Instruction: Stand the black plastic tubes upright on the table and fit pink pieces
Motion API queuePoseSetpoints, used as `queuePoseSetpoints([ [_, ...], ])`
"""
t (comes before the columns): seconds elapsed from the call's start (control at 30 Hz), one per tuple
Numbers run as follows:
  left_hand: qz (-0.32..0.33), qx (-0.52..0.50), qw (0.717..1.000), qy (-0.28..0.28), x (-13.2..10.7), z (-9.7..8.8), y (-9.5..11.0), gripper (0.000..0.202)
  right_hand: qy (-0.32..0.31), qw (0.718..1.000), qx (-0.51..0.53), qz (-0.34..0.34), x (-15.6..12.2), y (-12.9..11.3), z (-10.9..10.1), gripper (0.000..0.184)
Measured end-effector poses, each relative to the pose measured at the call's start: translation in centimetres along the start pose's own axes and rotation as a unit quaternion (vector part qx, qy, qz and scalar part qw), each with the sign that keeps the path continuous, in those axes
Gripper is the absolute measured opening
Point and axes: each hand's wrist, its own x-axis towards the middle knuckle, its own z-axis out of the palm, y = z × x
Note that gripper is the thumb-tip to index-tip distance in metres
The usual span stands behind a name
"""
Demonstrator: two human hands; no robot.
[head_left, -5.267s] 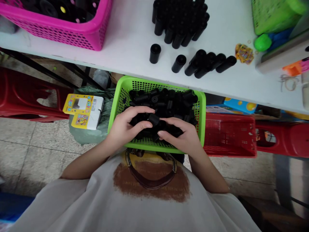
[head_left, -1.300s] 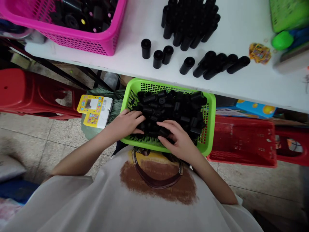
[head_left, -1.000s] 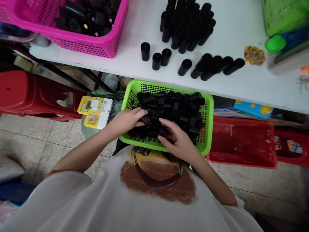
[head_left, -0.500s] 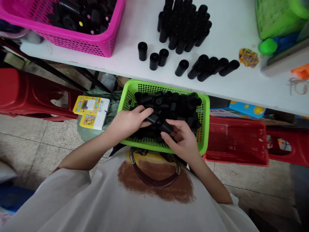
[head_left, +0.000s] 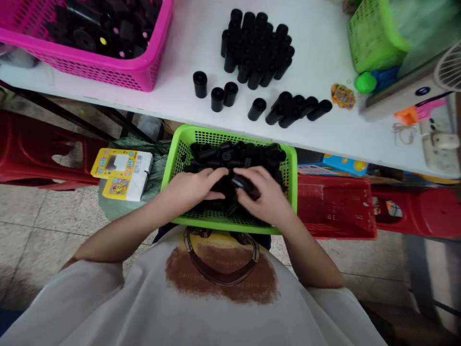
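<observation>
A green basket (head_left: 294,192) full of loose black plastic parts (head_left: 226,156) sits against my front, just below the table edge. My right hand (head_left: 264,194) is over the basket, its thumb and fingers closed around a black plastic cylinder (head_left: 245,185). To its left, my left hand (head_left: 194,189) reaches in over the same parts with thumb and forefinger apart. I see nothing held between them, only dark parts below. Its other fingers are mostly hidden.
On the white table (head_left: 313,53) stand a cluster of black cylinders (head_left: 255,53), several more near the edge, and a pink basket (head_left: 144,72). A fan (head_left: 406,81) and a green container (head_left: 374,38) are at right. A red crate (head_left: 334,206) and a yellow-white carton (head_left: 124,173) flank the basket.
Half a second ago both hands held black cylindrical pieces end to end. Now my left hand is off them and the piece stays in my right hand. The view has shifted slightly right.
</observation>
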Motion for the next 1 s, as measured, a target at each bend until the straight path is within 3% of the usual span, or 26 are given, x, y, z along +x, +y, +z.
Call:
queuePoseSetpoints([
  [0.07,-0.018,-0.193,0.98,0.054,0.2,-0.3,-0.9,0.05,0.11,0.993,-0.04,0.01,0.9,2.1,-2.2,0.033],
  [0.1,-0.03,-0.299,0.951,0.079,0.2,-0.4,-1.1,0.054,0.176,0.982,-0.059,0.023,1.4,3.5,-3.5,0.031],
  [0.2,-0.079,-0.554,0.818,0.129,0.2,-0.7,-0.7,0.062,0.339,0.929,-0.137,0.047,3.1,8.3,-7.1,0.034],
  [0.27,-0.112,-0.646,0.743,0.138,0.3,-0.8,0.1,0.064,0.393,0.898,-0.188,0.065,4.5,11.2,-8.9,0.037],
  [0.33,-0.146,-0.688,0.698,0.134,0.4,-1.1,0.9,0.064,0.398,0.893,-0.188,0.093,5.6,13.0,-9.8,0.043],
  [0.4,-0.172,-0.71,0.671,0.124,0.5,-1.3,1.5,0.065,0.391,0.901,-0.158,0.101,6.0,12.8,-9.9,0.061],
  [0.5,-0.186,-0.737,0.638,0.123,0.7,-1.5,2.0,0.064,0.415,0.898,-0.145,0.038,4.8,8.7,-8.1,0.082],
  [0.53,-0.187,-0.747,0.626,0.125,0.8,-1.4,2.2,0.062,0.413,0.901,-0.132,0.006,3.9,6.5,-6.9,0.068],
  [0.57,-0.188,-0.755,0.616,0.126,1.0,-1.3,2.4,0.061,0.37,0.923,-0.102,-0.025,2.9,4.2,-5.6,0.049],
  [0.6,-0.19,-0.761,0.606,0.128,1.2,-1.1,2.6,0.06,0.3,0.95,-0.066,-0.056,1.9,2.0,-4.0,0.037],
  [0.63,-0.195,-0.766,0.599,0.13,1.5,-0.9,2.9,0.059,0.193,0.976,-0.034,-0.09,1.0,-0.1,-2.5,0.035],
  [0.67,-0.2,-0.769,0.592,0.134,1.8,-0.7,3.1,0.059,0.087,0.987,-0.021,-0.13,0.2,-1.8,-1.0,0.039],
  [0.73,-0.207,-0.77,0.585,0.144,2.2,-0.3,3.6,0.058,0.002,0.985,-0.036,-0.169,-0.9,-4.0,1.4,0.031],
  [0.8,-0.2,-0.765,0.592,0.157,2.3,0.2,3.8,0.055,-0.012,0.984,-0.035,-0.173,-1.3,-4.7,2.6,0.027],
  [0.87,-0.165,-0.75,0.617,0.171,2.1,0.6,3.6,0.053,0.012,0.987,-0.006,-0.159,-1.3,-4.6,2.5,0.034],
  [1.0,-0.029,-0.656,0.723,0.214,0.9,1.1,2.6,0.073,0.125,0.987,0.067,-0.081,-1.5,-4.1,0.4,0.06],
])
